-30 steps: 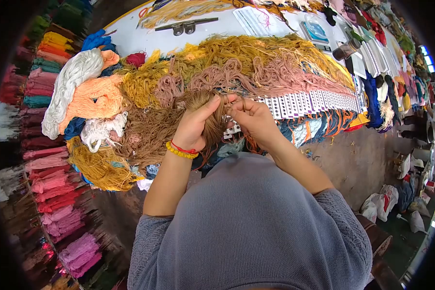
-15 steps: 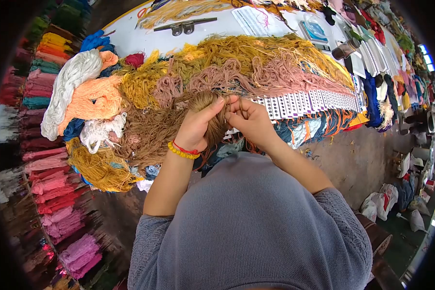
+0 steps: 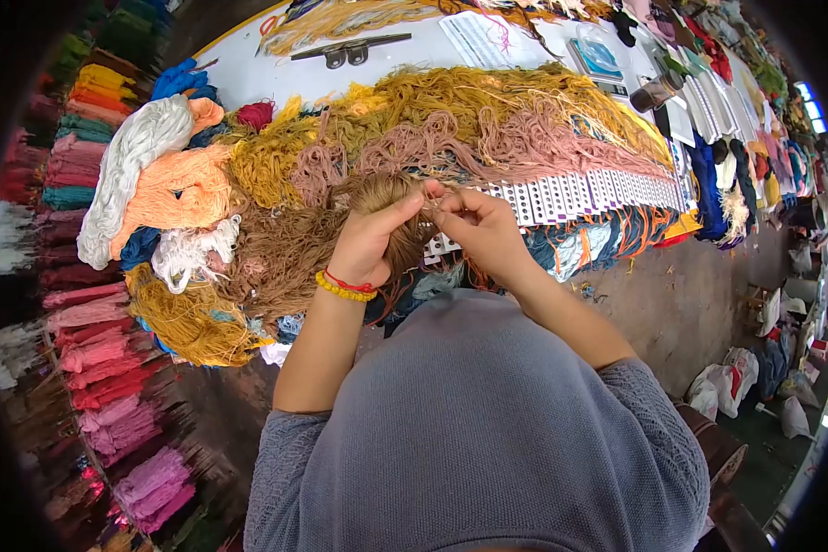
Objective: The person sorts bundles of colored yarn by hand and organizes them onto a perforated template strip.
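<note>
My left hand [image 3: 370,241] is wrapped round a skein of light brown yarn [image 3: 382,192], with its thumb pointing toward the right. Close against that thumb, my right hand [image 3: 483,232] pinches with bent fingers at the edge of the skein, where thin strands seem to run between the fingertips. The exact grip there is too small to make out. Beneath and left of the skein lies a heap of loose brown yarn [image 3: 281,244]. White cards with rows of dark holes [image 3: 543,204] extend right from under my right hand.
Dusty pink yarn [image 3: 543,138] and mustard yarn [image 3: 423,101] cover the table ahead. Grey-white [image 3: 138,161] and peach skeins [image 3: 189,189] lie left. A black clip bar [image 3: 350,53] and a jar [image 3: 658,92] stand farther back. Coloured skeins hang on a rack [image 3: 101,368] at far left.
My right hand's fingers have shifted slightly and curled closer to my left thumb. The skein and left hand have moved a little left, uncovering more of a punched card below.
</note>
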